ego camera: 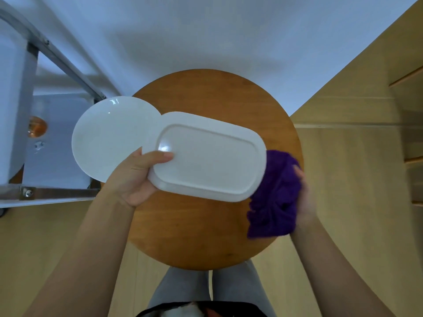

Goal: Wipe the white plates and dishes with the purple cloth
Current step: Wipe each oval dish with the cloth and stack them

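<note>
Far left of the left hand: a grey metal frame (66,65) beside a pale surface carrying a small amber glass object (36,127), too blurred to identify.

Just beyond and left of the left hand: a round, glossy white ceramic plate (109,133), overhanging the left edge of the round wooden table (217,99). Partly tucked under the platter's near end, probably parked there to wait its turn; whether already wiped, impossible to tell.

Left hand (137,177): gripping the left end of an oblong white platter with rounded ends and a raised rim (210,156). Thumb laid flat across the top, inside the rim; fingers hidden underneath. Likely a steadying hold, meant to keep the platter from sliding or turning under the cloth. Platter slanting away to the right of this hand, hollow side up; lifted or resting on the table, unclear.

Between the two hands: most of the platter, bare and open for wiping.

Right hand (302,193): curled round a bunched purple terry cloth (277,195), held at the platter's right end, just touching or slipping under its rim. Bunched, presumably, to make a firm pad. Seemingly poised at the edge to begin or finish a pass.

Near side of both hands: grey-trousered legs (183,289) under the table, over the pale wooden floor (343,179).
</note>
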The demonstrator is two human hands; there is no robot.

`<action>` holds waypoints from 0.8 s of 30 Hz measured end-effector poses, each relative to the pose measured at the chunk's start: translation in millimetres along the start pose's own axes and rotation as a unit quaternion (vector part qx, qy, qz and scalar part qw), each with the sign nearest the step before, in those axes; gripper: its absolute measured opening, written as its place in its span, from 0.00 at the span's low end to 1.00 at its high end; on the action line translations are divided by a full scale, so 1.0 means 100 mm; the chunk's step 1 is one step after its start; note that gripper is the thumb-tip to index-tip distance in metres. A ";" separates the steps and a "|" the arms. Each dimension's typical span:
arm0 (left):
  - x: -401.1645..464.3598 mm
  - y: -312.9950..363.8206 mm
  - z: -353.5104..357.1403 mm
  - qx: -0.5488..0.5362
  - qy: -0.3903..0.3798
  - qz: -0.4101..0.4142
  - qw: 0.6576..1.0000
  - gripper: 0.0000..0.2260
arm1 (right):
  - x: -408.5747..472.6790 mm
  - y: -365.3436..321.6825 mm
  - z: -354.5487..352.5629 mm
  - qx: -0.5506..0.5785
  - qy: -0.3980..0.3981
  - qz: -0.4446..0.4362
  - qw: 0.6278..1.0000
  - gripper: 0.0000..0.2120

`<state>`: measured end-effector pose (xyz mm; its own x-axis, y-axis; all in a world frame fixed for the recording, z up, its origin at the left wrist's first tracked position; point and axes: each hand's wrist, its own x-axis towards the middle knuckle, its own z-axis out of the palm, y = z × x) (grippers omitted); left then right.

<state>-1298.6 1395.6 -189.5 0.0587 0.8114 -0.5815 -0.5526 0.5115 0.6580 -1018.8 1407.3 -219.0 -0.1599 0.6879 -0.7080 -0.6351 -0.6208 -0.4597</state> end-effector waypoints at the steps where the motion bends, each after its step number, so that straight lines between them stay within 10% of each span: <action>1: -0.03 0.01 0.01 0.000 0.015 -0.001 1.000 0.20 | -0.03 -0.13 0.06 0.025 -0.003 -0.048 0.999 0.23; 7: -0.14 -0.02 0.40 0.112 -0.010 0.003 0.994 0.27 | -0.12 -0.17 0.70 -0.230 -0.070 -0.221 0.945 0.13; 11: -0.18 0.02 0.66 0.193 -0.110 0.018 0.975 0.20 | -0.11 0.10 1.09 -0.566 -0.201 -0.366 0.711 0.29; 14: -0.24 0.08 0.64 0.239 -0.088 0.040 0.966 0.16 | -0.01 0.00 1.14 -0.591 -0.227 -0.443 0.635 0.33; 24: -0.40 0.08 0.59 0.178 -0.063 0.090 0.978 0.22 | 0.13 -0.17 0.82 -0.572 -0.142 -0.355 0.725 0.18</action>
<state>-1256.1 1383.6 -132.6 0.1022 0.9140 -0.3926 -0.2413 0.4057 0.8816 -1072.7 1457.7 -176.5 -0.3522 0.9359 -0.0103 0.3841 0.1345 -0.9134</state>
